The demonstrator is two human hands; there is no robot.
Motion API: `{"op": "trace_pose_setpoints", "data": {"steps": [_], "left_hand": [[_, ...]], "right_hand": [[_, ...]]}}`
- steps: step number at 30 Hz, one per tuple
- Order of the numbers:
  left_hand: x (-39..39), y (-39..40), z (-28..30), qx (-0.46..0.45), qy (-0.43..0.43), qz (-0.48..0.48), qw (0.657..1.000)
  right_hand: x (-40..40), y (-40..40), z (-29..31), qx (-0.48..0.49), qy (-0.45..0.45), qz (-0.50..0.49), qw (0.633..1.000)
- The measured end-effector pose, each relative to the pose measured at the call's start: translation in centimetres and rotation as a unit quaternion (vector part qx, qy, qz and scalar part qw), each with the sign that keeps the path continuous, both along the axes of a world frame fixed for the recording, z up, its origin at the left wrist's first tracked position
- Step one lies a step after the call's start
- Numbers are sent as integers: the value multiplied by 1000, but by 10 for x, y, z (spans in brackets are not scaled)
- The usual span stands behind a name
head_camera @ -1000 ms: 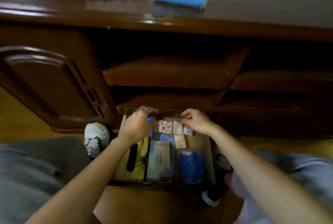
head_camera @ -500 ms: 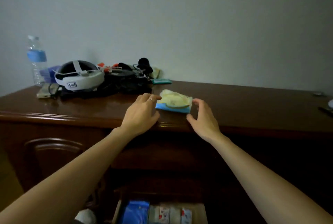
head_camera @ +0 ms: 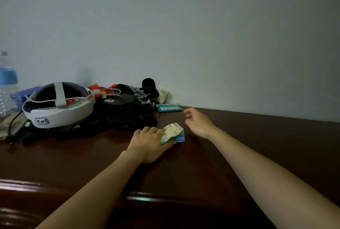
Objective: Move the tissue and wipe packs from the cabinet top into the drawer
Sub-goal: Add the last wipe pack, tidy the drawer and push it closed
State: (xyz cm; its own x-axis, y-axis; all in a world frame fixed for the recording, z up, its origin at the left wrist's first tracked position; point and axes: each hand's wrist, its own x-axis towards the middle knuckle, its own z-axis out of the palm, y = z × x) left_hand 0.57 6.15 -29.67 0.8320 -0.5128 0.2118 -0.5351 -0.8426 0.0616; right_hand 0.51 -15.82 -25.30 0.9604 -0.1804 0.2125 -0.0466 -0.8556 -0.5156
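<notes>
A small yellow and blue tissue pack (head_camera: 173,133) lies crumpled on the dark wooden cabinet top (head_camera: 257,146). My left hand (head_camera: 149,143) is closed over the pack's left side and grips it. My right hand (head_camera: 197,121) hovers open just past the pack, its fingers reaching toward a flat teal wipe pack (head_camera: 169,108) near the wall. The drawer is out of view below the frame.
A white and dark headset (head_camera: 57,105) sits at the left on a pile of black cables and gear (head_camera: 125,111). A water bottle (head_camera: 7,83) stands at the far left edge. The cabinet's front edge (head_camera: 156,198) runs along the bottom.
The view lifted from the drawer to the cabinet top. My left hand closed on the yellow and blue pack, and my right hand moved past it toward the teal pack.
</notes>
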Motion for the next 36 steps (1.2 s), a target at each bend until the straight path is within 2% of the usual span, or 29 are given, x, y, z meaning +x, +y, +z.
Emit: {"op": "trace_pose_setpoints", "data": {"steps": [4, 7, 12, 15, 19, 23, 27, 29, 31, 33, 36], "left_hand": [[27, 3, -6, 5, -23, 2, 1000], [34, 2, -13, -15, -52, -7, 998], [44, 2, -12, -27, -42, -23, 998], [51, 5, -10, -21, -42, -33, 998], [53, 5, -11, -20, -48, -37, 998], [50, 6, -9, -13, -37, -35, 999], [49, 6, -5, -3, -24, -35, 999], [48, 6, -5, -4, -26, -37, 999], [47, 6, -5, -4, -31, -35, 999], [47, 6, -6, -2, -38, -33, 999], [49, 4, -7, 4, -40, -27, 999]], "right_hand": [[94, 7, -10, -203, 41, 46, 977], [152, 14, -19, -238, 65, 44, 968], [207, 23, -1, -266, -32, 56, 962], [227, 27, 9, -356, 23, 87, 930], [237, 31, 0, -431, 64, 67, 898], [234, 22, -5, -425, 125, 10, 896], [216, 3, -2, -396, 131, 8, 909], [203, -8, 2, -418, 82, 23, 905], [194, -18, 3, -453, -8, 27, 891], [192, -31, 2, -404, -42, -13, 914], [193, -52, -5, -283, 57, -58, 956]]}}
